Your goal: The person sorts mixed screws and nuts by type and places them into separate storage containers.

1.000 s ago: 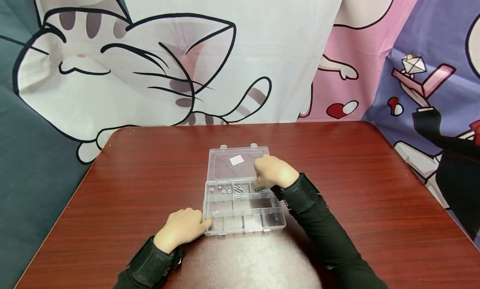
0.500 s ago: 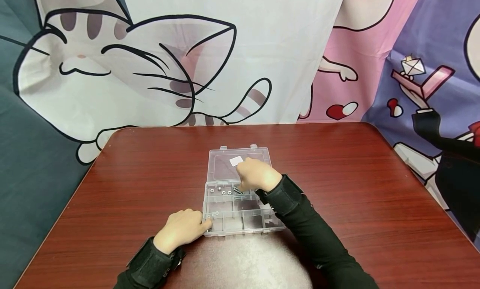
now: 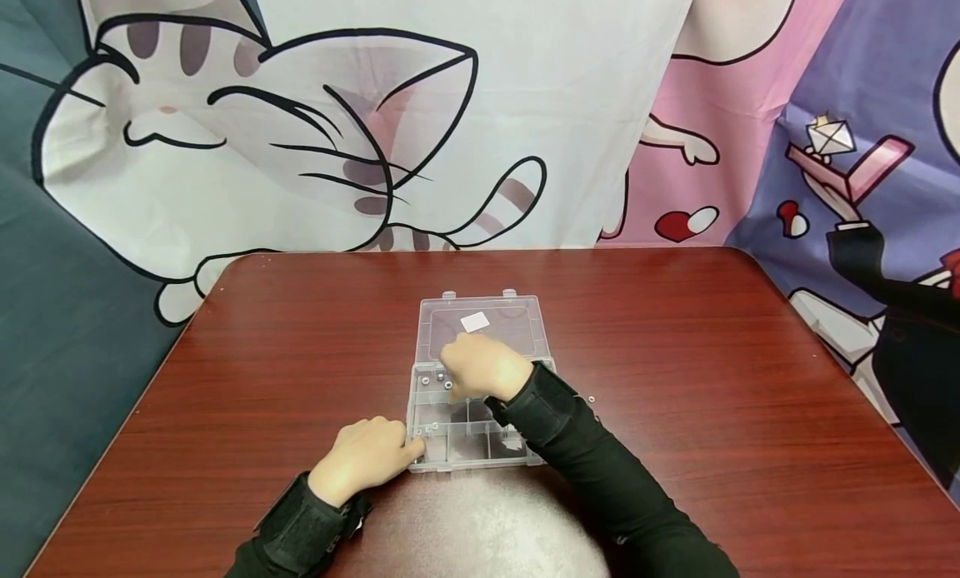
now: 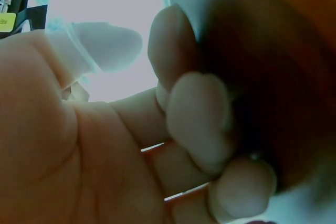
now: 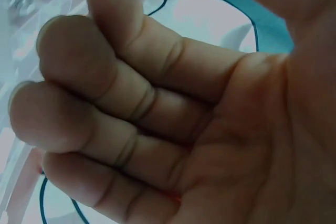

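A clear plastic compartment box [image 3: 467, 453] lies on the table, its lid [image 3: 442, 328] folded back. My left hand [image 3: 367, 451] holds the box's near left corner; in the left wrist view its thumb [image 4: 113, 48] shows beside curled fingers [image 4: 202, 111]. My right hand [image 3: 483, 366] is over the back row of compartments, fingers pointing down and bent in the right wrist view. Its thumb tip lies outside that view, so whether it pinches anything is hidden. Small nuts [image 3: 425, 381] sit in the back left compartment, and more nuts [image 3: 433, 426] in the front left one.
A white label [image 3: 475, 321] is on the lid. One small nut [image 3: 592, 399] lies on the reddish-brown table [image 3: 300, 328], right of the box and near my right sleeve. Behind the far edge hangs a printed cloth [image 3: 525, 78].
My right hand has moved left along the back row, from the right-hand compartment to the left one. The loose nut on the table has come into view. My left hand stays put.
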Available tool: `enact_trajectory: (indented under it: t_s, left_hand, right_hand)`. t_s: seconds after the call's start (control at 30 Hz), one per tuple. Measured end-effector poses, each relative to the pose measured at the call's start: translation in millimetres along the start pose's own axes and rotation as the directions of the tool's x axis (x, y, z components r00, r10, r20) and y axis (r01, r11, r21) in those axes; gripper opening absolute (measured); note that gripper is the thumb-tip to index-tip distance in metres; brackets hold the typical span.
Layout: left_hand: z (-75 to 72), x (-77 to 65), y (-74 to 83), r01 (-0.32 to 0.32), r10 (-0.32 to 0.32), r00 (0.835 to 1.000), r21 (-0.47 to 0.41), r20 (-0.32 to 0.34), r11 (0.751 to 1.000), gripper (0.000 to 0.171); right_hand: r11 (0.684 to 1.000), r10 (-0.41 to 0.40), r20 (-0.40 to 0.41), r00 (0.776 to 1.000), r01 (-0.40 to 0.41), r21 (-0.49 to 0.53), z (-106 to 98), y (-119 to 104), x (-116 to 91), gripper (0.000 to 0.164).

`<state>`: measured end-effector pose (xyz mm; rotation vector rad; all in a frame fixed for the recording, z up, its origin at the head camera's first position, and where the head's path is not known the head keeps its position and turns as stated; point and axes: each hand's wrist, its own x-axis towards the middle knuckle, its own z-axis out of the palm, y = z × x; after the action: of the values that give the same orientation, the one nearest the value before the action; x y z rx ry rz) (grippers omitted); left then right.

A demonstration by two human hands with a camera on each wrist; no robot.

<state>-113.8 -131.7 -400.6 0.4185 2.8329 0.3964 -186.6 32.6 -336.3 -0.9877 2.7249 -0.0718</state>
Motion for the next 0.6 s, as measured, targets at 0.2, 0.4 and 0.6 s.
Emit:
enact_trajectory:
  t_s: [0.2, 0.4, 0.6]
  left_hand:
    - [-0.7, -1.4, 0.3, -0.009, 0.009, 1.000, -0.016, -0.001, 1.000, 0.042]
    - [-0.7, -1.2, 0.3, -0.011, 0.011, 1.000, -0.013, -0.004, 1.000, 0.042]
    - [-0.2, -0.3, -0.6, -0.009, 0.009, 1.000, 0.001, -0.009, 1.000, 0.041]
  right_hand:
    - [0.999, -0.030, 0.004, 1.000, 0.030, -0.030, 3.3, -12.5, 4.8, 0.026]
    - [0.999, -0.031, 0.003, 1.000, 0.031, -0.017, 5.7, -16.3, 6.6, 0.024]
    - [0.999, -0.053, -0.009, 0.999, 0.053, -0.001, 5.2, -11.5, 7.6, 0.028]
